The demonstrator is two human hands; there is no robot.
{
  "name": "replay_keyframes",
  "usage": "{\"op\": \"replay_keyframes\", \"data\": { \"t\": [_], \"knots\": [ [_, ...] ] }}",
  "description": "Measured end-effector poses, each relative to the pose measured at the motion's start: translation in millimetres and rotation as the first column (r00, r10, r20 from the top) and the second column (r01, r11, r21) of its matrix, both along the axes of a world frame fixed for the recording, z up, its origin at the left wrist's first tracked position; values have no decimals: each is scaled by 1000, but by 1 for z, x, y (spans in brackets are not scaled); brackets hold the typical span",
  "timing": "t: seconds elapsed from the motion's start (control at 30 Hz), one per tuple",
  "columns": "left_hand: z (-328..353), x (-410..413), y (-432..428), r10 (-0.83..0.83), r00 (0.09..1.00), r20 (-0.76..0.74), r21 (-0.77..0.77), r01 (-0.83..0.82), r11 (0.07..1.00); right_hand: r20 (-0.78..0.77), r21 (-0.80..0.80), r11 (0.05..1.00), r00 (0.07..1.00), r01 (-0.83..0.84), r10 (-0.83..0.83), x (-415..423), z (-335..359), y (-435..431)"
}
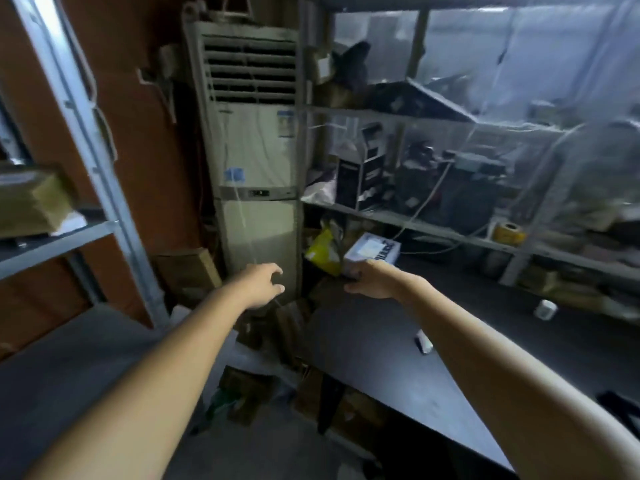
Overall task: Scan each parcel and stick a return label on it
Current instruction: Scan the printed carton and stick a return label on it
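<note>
head view, white parcel (372, 249), blue lettering, right fingers (356, 272) at it, grip unclear, left fingers (276, 270) loosely curled

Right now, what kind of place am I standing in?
Probably a parcel storeroom or small warehouse: metal shelving crammed with goods, a dark worktable, and a white parcel near its far end.

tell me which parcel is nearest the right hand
The white box with blue print, just beyond the right hand. The yellow bag lies left of it; the black box stands up on the shelf.
</note>
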State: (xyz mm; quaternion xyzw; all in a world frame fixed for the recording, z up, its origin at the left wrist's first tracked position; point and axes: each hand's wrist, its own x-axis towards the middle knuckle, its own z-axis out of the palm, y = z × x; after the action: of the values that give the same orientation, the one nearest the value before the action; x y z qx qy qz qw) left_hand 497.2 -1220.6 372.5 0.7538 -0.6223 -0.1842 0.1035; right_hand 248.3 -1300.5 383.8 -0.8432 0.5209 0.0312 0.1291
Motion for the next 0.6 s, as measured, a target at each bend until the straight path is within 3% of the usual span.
{"op": "replay_keyframes", "data": {
  "t": [0.13, 0.33, 0.6],
  "knots": [
    [3, -89, -46, -99, 995, 29, -1, 99, 995, -18, 7, 995, 995, 103, -103, -90, -4, -29],
    [-5, -198, -110, -104, 993, 47, 3, 104, 995, 65, 68, 985, 984, 159, -164, -203, -21, -82],
    [-31, -235, -179, -44, 998, 35, 55, 42, 998, 127, 142, 957, 954, 253, -271, -251, -70, -158]
  ]
}}
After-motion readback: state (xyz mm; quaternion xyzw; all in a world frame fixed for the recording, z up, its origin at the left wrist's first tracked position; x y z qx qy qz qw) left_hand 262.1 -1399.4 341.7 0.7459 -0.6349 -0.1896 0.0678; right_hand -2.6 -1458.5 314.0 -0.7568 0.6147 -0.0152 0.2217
